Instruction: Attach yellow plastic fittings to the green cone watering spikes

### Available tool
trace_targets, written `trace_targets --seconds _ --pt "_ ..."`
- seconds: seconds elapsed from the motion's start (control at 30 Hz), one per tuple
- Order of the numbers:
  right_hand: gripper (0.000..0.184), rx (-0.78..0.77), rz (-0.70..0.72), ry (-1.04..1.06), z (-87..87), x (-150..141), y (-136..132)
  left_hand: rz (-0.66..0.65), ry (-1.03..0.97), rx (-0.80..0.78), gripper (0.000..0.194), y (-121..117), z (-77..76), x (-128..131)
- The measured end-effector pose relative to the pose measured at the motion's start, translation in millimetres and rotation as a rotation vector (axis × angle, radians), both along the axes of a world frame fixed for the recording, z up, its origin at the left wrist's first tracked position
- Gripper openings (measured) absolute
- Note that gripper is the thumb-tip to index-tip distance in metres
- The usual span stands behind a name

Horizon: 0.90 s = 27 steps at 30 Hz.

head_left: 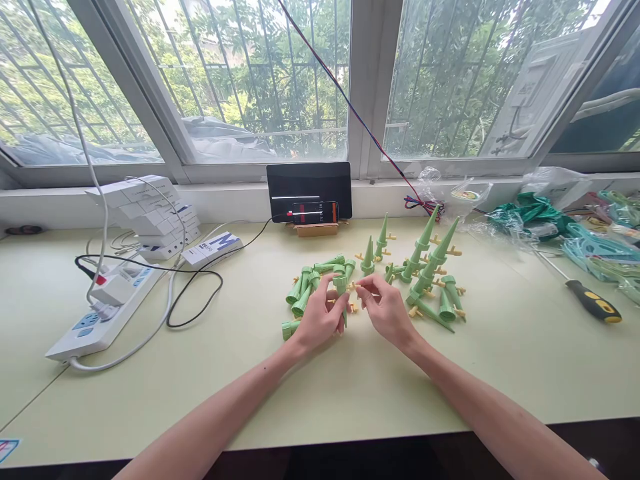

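Observation:
My left hand is closed around a green plastic watering spike, its wide collar up and its tip pointing down. Just to the right, my right hand pinches a small yellow valve at the side of that spike; whether the valve sits in the collar I cannot tell. Several loose green spikes lie left of and behind my left hand. Beyond my right hand, several spikes with yellow valves stand point up, some stacked, and others lie on their sides.
A black tablet with a phone before it leans at the window sill. On the left are a power strip, stacked white boxes and cables. A screwdriver and plastic-wrapped items lie at the right of the table.

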State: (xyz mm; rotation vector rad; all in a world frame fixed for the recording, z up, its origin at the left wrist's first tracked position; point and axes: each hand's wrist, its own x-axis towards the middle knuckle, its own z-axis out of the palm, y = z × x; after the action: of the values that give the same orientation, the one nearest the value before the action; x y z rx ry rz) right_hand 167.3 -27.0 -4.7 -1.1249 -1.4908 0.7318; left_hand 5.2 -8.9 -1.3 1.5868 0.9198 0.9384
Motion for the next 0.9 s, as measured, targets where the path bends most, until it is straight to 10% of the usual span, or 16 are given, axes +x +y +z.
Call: trace_targets --seconds 0.9 --pt "0.041 0.020 -0.044 -0.169 -0.4 -2.0 -0.3 0.019 0.076 0.079 0.042 -1.3 2.2 -0.2"
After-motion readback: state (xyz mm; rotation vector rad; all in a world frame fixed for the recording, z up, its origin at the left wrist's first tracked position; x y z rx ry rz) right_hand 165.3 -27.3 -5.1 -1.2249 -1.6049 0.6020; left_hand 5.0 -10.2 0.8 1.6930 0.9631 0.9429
